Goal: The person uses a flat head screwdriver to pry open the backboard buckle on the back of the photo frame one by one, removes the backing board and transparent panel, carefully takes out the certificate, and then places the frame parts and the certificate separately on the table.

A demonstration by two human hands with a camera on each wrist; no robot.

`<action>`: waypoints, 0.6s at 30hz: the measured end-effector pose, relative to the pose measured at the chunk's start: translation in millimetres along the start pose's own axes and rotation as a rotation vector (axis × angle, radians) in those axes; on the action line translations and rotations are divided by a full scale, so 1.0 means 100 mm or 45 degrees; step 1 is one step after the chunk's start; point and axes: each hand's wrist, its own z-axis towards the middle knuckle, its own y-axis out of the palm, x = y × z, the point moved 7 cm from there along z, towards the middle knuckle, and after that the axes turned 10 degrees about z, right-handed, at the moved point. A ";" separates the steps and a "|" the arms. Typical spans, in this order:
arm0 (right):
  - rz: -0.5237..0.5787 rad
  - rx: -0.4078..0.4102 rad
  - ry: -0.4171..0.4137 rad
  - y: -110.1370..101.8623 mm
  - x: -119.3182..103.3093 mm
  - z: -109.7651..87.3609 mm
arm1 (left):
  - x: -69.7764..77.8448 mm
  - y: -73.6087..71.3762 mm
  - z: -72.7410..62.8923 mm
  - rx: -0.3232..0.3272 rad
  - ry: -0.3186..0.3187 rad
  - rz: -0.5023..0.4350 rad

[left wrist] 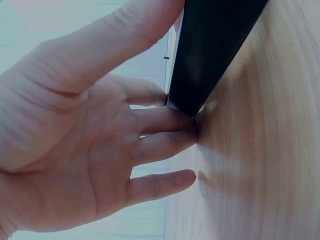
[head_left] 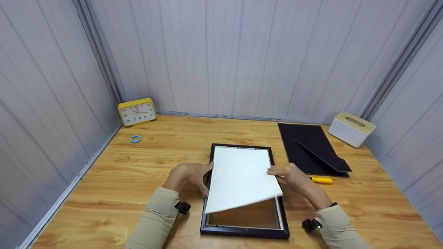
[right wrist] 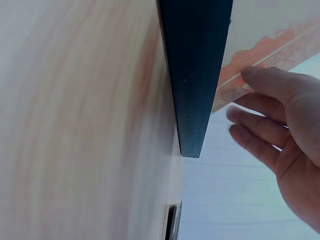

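Note:
A white sheet (head_left: 242,176) lies tilted over a black picture frame (head_left: 245,232), its near edge raised above the frame's glass-like panel. Orange patterned print (right wrist: 280,55) shows on the sheet's underside in the right wrist view. My right hand (head_left: 290,176) pinches the sheet's right edge between thumb and fingers. On the other side, my left hand (head_left: 192,176) is spread along the frame's left side. In the left wrist view, the left fingers (left wrist: 162,120) are nearly straight and touch the frame's side; the thumb tip is hidden behind the frame's edge.
Two black boards (head_left: 304,138), one lying across the other, are to the right, beside a yellow-handled tool (head_left: 322,180). A tissue box (head_left: 349,131) stands at the back right. At the back left are a yellow clock (head_left: 137,112) and a blue ring (head_left: 135,139).

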 end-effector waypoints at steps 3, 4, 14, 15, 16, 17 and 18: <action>0.019 0.069 -0.053 -0.03 -0.02 0.01 | 0.01 -0.01 0.00 0.004 0.002 -0.016; 0.032 0.099 -0.057 -0.05 -0.03 0.02 | 0.01 0.00 0.00 0.005 0.004 -0.029; 0.201 0.619 -0.084 -0.43 -0.12 0.05 | 0.00 -0.02 0.02 0.017 -0.031 -0.023; 0.262 0.665 -0.085 -0.47 -0.15 0.06 | -0.01 -0.02 0.02 0.011 -0.046 -0.021; 0.310 0.712 -0.092 -0.50 -0.18 0.07 | -0.02 -0.01 0.01 -0.001 -0.067 -0.029; 0.345 0.751 -0.099 -0.54 -0.23 0.09 | -0.02 -0.01 0.01 -0.009 -0.076 -0.031; 0.374 0.783 -0.106 -0.57 -0.27 0.10 | -0.03 -0.01 0.01 -0.015 -0.086 -0.043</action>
